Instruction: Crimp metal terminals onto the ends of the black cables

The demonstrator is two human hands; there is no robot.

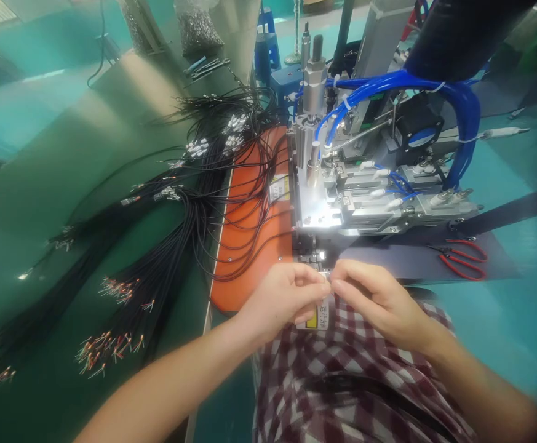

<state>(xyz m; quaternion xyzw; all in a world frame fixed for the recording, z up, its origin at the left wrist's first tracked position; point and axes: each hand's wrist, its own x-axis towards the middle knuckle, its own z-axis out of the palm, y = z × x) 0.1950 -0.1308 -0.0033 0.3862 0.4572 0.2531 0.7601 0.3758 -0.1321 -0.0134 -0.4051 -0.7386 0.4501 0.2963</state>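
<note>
My left hand [291, 292] and my right hand [369, 295] meet fingertip to fingertip just in front of the metal machine [318, 203]. Both are pinched closed. Something small and pale shows at the left fingertips, too small to name; whatever lies between the right fingertips is hidden. Below the hands, a white and yellow label [321, 317] with printed characters is partly covered. Left of them an orange plate [245, 271] carries several thin black cables [238, 215], which run to the machine's edge.
Bundles of black cables [167, 240] with stripped coloured wire ends lie on the green table [42, 283]. Red-handled scissors [466, 258] rest on the dark surface at right. Blue air hoses [469, 123] arch over the machine. Bags of small metal parts [198, 31] stand at the back.
</note>
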